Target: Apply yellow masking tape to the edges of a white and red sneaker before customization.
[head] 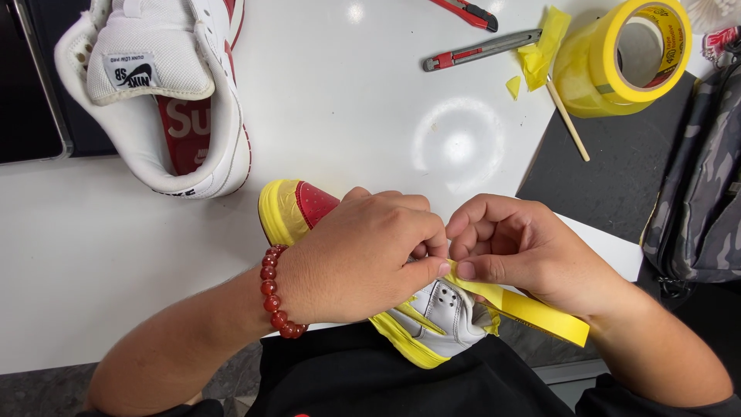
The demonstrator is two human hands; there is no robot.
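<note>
Far to the upper left of the fingers, a white and red sneaker (166, 93) lies on the white bench (347, 100), its opening facing the camera. Nearer, the left hand (359, 259), with a bracelet of red beads (275, 292) at the wrist, covers the middle of a second sneaker (432, 316) held over the person's lap at the bench edge. This sneaker's sole is wrapped in yellow tape; its red heel part with a yellow taped edge (289, 210) sticks out just left of the left hand's knuckles, and its white perforated toe shows below the thumbs. The left fingers are curled together, the thumb pressed against the end of a yellow tape strip (532, 309). The right hand (525, 251) meets it thumb to thumb; its fingers are pinched shut on the same strip, which runs down and to the right under the right palm. Above the fingers lie a utility knife (478, 50) and a red cutter (467, 11), then yellow tape scraps (540, 54), a thin wooden stick (567, 120) and a large roll of yellow tape (625, 58). Far right sits a camouflage bag (702, 193).
</note>
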